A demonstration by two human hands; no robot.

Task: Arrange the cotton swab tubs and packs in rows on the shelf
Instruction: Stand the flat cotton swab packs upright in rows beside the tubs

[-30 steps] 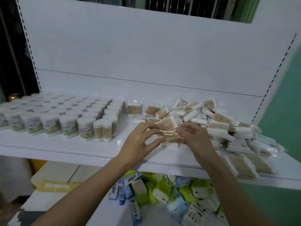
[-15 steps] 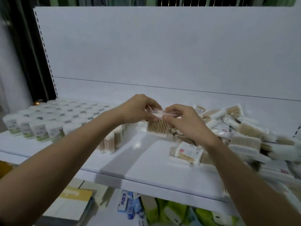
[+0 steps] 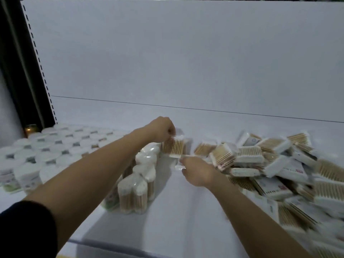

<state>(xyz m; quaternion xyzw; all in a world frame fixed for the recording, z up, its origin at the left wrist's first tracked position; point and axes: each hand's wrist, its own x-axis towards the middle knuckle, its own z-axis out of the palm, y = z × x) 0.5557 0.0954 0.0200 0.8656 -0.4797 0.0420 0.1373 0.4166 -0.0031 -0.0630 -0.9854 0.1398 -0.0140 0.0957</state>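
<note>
Head view: one wide-angle frame, blurred at the right edge.
Left hand: left hand (image 3: 162,131), centre frame, fingers curled, pinching the top edge of the clear flat pack of wooden-stick cotton swabs (image 3: 174,147).
Right hand: right hand (image 3: 198,171), just below, fingers curled at the pack's lower plastic edge; fingertips hidden by the hand's back, so the grip is hard to confirm.
Held pack: upright, at the back of the white shelf (image 3: 176,211), beside the row of clear swab tubs (image 3: 138,185).
Round tubs: white-lidded tubs (image 3: 55,146) in rows, left; nearest ones hidden by the forearm.
Loose pile: heap of flat swab packs (image 3: 270,164), right, smeared and cut off.
Sleeve: dark sleeve (image 3: 28,229), lower left, cut off.
</note>
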